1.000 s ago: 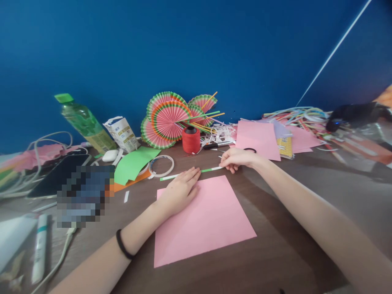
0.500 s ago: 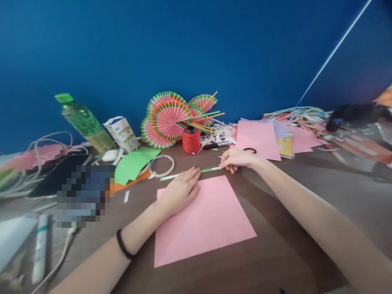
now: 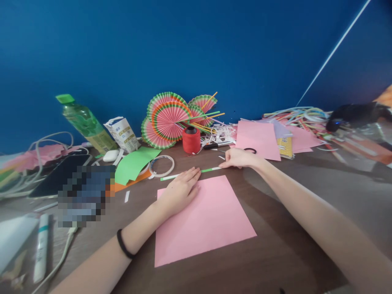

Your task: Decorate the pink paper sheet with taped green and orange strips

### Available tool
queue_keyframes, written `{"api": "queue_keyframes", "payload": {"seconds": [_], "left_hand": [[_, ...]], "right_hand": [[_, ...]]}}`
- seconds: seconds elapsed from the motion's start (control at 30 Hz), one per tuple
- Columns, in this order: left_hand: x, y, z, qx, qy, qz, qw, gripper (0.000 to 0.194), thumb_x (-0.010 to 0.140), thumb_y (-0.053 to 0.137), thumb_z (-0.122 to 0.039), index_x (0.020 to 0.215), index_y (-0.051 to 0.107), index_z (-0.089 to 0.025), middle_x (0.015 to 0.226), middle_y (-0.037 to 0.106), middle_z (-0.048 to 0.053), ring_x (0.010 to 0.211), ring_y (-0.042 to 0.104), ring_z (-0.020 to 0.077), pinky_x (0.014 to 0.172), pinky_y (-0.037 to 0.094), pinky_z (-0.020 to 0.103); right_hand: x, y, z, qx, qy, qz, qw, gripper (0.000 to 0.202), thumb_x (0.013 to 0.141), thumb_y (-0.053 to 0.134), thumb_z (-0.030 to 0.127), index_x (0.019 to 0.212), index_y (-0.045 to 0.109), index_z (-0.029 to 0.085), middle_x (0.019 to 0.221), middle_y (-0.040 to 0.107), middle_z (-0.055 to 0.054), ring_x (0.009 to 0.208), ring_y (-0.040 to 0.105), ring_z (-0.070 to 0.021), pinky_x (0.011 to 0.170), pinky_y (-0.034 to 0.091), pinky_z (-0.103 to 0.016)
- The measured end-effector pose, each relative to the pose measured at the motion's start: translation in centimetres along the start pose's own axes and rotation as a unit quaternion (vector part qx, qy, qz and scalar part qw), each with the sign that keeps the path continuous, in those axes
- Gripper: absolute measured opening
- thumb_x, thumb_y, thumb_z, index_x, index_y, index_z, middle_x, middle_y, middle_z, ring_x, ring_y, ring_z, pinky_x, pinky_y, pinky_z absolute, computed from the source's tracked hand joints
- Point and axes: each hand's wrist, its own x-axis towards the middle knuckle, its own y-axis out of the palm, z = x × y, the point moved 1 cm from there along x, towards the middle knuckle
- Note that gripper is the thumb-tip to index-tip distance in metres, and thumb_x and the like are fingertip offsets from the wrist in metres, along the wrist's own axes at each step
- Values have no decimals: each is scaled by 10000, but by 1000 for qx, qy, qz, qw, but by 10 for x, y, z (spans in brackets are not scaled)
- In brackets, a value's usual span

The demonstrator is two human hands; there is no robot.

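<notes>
A square pink sheet [image 3: 208, 224] lies on the dark table. Just beyond its far edge is a narrow green-and-white strip [image 3: 207, 170]. My left hand [image 3: 180, 190] lies flat over the sheet's far left part, its fingertips across the middle of the strip, fingers stretched out. At the strip's right end, my right hand [image 3: 234, 158] has its thumb and fingers pinched together on that end. A pair of scissors, its black handle loop [image 3: 250, 150] showing, lies partly hidden behind my right hand.
Behind stand folded paper fans [image 3: 170, 120] and a red thread spool [image 3: 191, 141]. Leftward are a tape roll [image 3: 161, 166], green paper [image 3: 134, 163], a carton [image 3: 122, 134], a bottle [image 3: 87, 124] and a marker [image 3: 41, 249]. Pink sheets [image 3: 259, 139] and paper strips lie at the back right.
My right hand's fingers have drawn closer together at the strip's right end. My left hand and the pink sheet have stayed in place.
</notes>
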Motion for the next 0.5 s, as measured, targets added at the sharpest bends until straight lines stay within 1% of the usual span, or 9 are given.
{"api": "queue_keyframes", "payload": {"seconds": [0.07,0.13,0.2,0.3,0.37,0.43,0.47,0.5], "left_hand": [[0,-1,0,-3,0,-4,1000,453,891,299,-288,1304,389,-126,1388,367,80,1301,279,184,1069,259,369],[0,-2,-1,-6,-1,-4,1000,448,888,306,-284,1301,394,-134,1387,368,80,1300,281,184,1067,261,371],[0,-2,-1,-5,-3,1,1000,448,886,310,-280,1299,396,-132,1389,364,82,1301,278,185,1067,261,369],[0,-3,-1,-3,-4,5,1000,456,886,305,-279,1301,391,-113,1392,360,87,1303,272,183,1071,253,361],[-1,-2,-1,-7,-4,2,1000,457,887,304,-281,1304,387,-113,1390,363,87,1303,273,183,1071,254,361],[-1,-1,-1,-13,-5,-2,1000,451,885,310,-276,1303,389,-126,1387,369,84,1301,278,184,1068,258,369],[-1,-1,-1,-17,-6,-3,1000,448,882,316,-270,1300,393,-131,1386,371,83,1300,280,184,1069,257,372],[-1,-1,-1,-23,-7,-5,1000,446,877,325,-264,1297,398,-133,1385,372,83,1300,280,184,1070,253,374]], "right_hand": [[-1,-2,-2,14,2,10,1000,321,615,699,367,500,469,173,369,463,44,299,404,-60,327,306,-193],[-3,-6,-3,54,4,38,998,283,630,697,307,525,472,171,397,483,45,322,427,-60,340,322,-185],[-5,-10,-5,77,17,42,996,259,652,681,264,545,465,168,409,487,46,331,436,-58,350,321,-181],[-7,-12,-3,83,15,-9,996,243,679,658,286,590,463,171,423,481,51,338,424,-57,368,305,-184],[-6,-7,2,77,-24,-51,995,245,681,646,344,627,479,174,475,509,42,378,438,-63,398,308,-190],[-6,2,10,50,-86,-92,991,263,666,643,399,645,507,176,565,556,22,464,473,-77,444,315,-195],[-5,7,14,29,-108,-107,988,279,650,648,424,647,514,179,608,575,13,511,490,-89,462,315,-200],[-5,12,18,8,-126,-108,986,291,640,649,441,648,514,183,625,580,11,535,494,-97,471,309,-205]]}}
